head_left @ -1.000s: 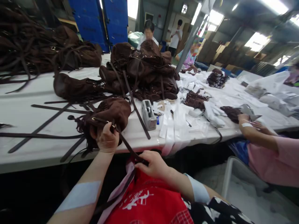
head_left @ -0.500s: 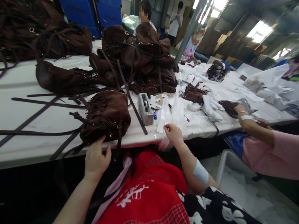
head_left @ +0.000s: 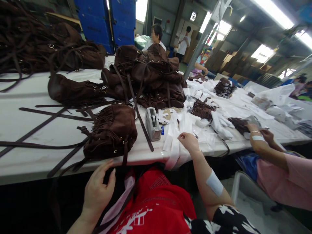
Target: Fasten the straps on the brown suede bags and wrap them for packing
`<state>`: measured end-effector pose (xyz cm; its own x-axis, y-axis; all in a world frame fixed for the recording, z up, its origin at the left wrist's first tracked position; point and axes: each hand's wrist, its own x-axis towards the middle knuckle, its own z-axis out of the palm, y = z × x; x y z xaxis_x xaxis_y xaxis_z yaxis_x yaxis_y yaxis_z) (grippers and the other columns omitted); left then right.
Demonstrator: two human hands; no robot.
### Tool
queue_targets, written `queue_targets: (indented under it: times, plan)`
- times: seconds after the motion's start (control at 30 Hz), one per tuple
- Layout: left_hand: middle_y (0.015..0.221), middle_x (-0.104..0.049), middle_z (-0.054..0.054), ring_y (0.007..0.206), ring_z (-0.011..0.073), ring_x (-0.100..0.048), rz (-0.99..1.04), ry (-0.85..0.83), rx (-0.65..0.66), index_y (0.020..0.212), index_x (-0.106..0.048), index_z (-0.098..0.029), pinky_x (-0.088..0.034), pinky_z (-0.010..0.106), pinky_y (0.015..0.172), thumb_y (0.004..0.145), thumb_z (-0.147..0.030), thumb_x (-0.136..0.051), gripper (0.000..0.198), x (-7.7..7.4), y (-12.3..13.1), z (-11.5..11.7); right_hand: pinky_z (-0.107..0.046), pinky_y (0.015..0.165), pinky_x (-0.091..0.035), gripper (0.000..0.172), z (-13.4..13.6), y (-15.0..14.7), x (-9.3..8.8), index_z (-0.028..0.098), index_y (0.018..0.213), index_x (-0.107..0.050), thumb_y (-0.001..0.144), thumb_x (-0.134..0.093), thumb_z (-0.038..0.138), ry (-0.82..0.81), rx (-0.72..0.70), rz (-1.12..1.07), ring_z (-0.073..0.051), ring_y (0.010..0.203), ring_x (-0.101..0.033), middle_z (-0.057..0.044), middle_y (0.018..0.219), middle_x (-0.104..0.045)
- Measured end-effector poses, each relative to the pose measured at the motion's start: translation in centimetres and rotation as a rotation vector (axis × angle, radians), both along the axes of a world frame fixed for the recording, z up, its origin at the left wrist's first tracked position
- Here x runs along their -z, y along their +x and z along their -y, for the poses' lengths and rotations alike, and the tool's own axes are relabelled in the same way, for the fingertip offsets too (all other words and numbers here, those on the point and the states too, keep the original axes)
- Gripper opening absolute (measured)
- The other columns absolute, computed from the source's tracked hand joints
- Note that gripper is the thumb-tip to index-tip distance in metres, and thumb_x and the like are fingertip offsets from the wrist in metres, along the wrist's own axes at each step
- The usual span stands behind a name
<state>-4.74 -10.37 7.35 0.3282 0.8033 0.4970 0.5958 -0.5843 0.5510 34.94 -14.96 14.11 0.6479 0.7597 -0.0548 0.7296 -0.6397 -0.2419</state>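
Fingers of the left hand are loosely spread, with the thumb standing apart, and they have hold of nothing that can be seen; this hand is at the front edge of the white counter, just below the dark brown, rounded bag with fringes, and whether the fingertips touch the edge, I cannot tell; the fingers of the right hand are curled and their tips are brought together, near the thin white plastic strips, but whether something small is pinched there, I cannot tell.

The bag lies on the counter near its front edge, its fringes toward the left; long, flat, dark brown straps lie crossed to the left of it; a grey tape dispenser stands to its right, with a small blue object just beside; behind is a high pile of dark brown bags.

Farther to the right, a co-worker in a pink sleeve has one hand at a dark brown fringed bundle; below the counter there is a pale plastic bin.
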Motion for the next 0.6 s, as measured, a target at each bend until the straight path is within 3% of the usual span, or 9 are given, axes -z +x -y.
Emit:
queue_targets:
  times: [0.13, 0.27, 0.43, 0.5, 0.6]
  plan:
    - [0.113, -0.070, 0.011, 0.106, 0.0256, -0.067, 0.014, -0.041, 0.150, 0.109, -0.061, -0.020, -0.054, 0.043, 0.096, 0.092, -0.027, -0.055, 0.020, -0.7, 1.5, 1.1, -0.028, 0.066, -0.041, 0.022, 1.4, -4.8, -1.1, 0.025, 0.094, -0.075, 0.086, -0.060, 0.039, -0.036, -0.233, -0.034, -0.019, 0.078, -0.066, -0.004, 0.083, -0.075]
    - [0.120, -0.068, 0.011, 0.112, 0.0263, -0.065, -0.014, -0.068, 0.322, 0.114, -0.061, -0.021, -0.054, 0.042, 0.097, 0.089, -0.031, -0.059, 0.027, -2.6, 3.8, 2.5, -0.028, 0.068, -0.042, 0.021, 2.5, -9.5, -1.8, 0.025, 0.094, -0.077, 0.087, -0.061, 0.037, -0.086, -0.386, -0.095, -0.020, 0.078, -0.067, -0.005, 0.083, -0.076]
    - [0.141, -0.057, 0.012, 0.131, 0.0319, -0.052, -0.137, -0.067, 0.555, 0.134, -0.053, -0.022, -0.045, 0.051, 0.107, 0.078, -0.027, -0.069, 0.058, -5.1, 5.5, 4.0, -0.025, 0.068, -0.043, 0.016, 4.1, -14.0, -2.9, 0.026, 0.091, -0.078, 0.082, -0.064, 0.026, -0.135, -0.923, -0.364, -0.017, 0.076, -0.068, 0.000, 0.085, -0.077]
    - [0.126, -0.068, 0.010, 0.118, 0.0300, -0.061, -0.189, -0.201, 0.607, 0.123, -0.062, -0.022, -0.050, 0.046, 0.099, 0.077, -0.022, -0.066, 0.047, -5.6, 5.7, 4.3, -0.023, 0.067, -0.043, 0.016, 4.3, -14.9, -3.2, 0.025, 0.090, -0.078, 0.081, -0.065, 0.024, -0.146, -1.044, -0.449, -0.016, 0.076, -0.067, 0.001, 0.086, -0.077]
    - [0.083, -0.074, 0.004, 0.080, 0.0218, -0.068, -0.274, -0.494, 0.567, 0.085, -0.070, -0.021, -0.052, 0.033, 0.073, 0.084, -0.023, -0.056, 0.014, -5.5, 5.3, 4.1, -0.021, 0.068, -0.044, 0.017, 4.1, -14.9, -3.3, 0.024, 0.095, -0.077, 0.083, -0.064, 0.026, -0.116, -1.004, -0.546, -0.014, 0.076, -0.066, 0.001, 0.088, -0.077]
